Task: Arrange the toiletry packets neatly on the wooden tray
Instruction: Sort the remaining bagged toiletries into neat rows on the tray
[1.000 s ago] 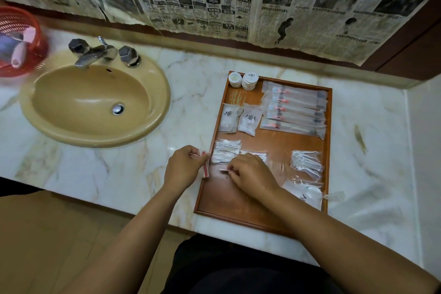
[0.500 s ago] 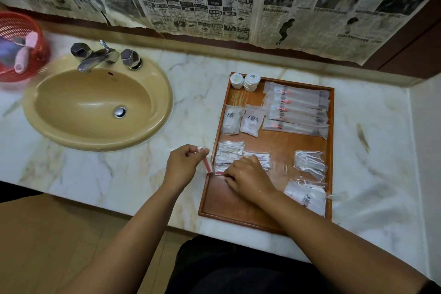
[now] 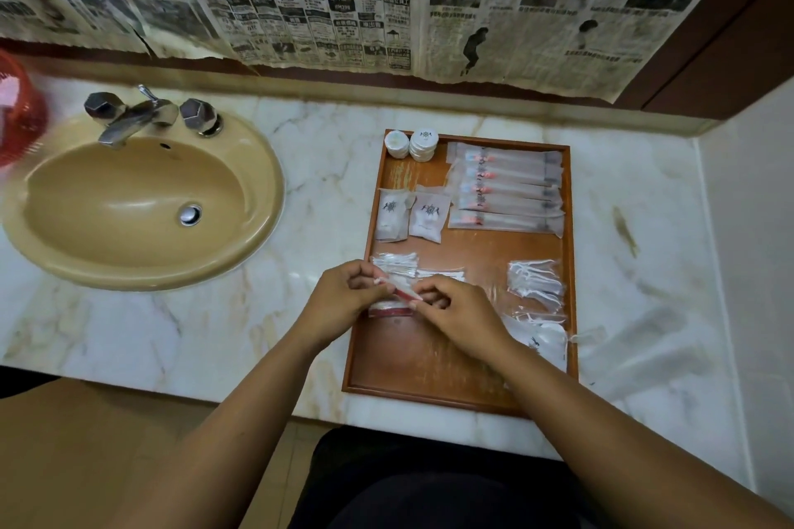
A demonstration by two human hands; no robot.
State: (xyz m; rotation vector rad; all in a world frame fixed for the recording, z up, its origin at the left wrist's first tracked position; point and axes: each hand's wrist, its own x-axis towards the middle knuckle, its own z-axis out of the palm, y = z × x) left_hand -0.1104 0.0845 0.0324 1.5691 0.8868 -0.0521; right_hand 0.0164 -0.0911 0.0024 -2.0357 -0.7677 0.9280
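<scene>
A wooden tray (image 3: 429,369) lies on the marble counter. At its far right sit several long toothbrush packets (image 3: 507,189), with two white sachets (image 3: 410,215) to their left and round white soaps (image 3: 411,144) in the far left corner. A pile of cotton-bud packets (image 3: 397,263) lies at the left edge. My left hand (image 3: 343,301) and my right hand (image 3: 455,314) both pinch one small clear packet with a red strip (image 3: 401,291), just above the tray. Clear packets with white loops (image 3: 535,281) lie at the right.
A tan sink (image 3: 137,206) with a chrome tap (image 3: 137,114) takes up the counter's left. A red basket (image 3: 17,112) stands at the far left edge. Newspaper (image 3: 386,0) covers the wall behind. A white wall (image 3: 752,249) closes off the right side.
My left hand has moved right over the tray's left edge with the red-strip packet. My right hand has lifted off the cotton-bud packets and taken the packet's other end.
</scene>
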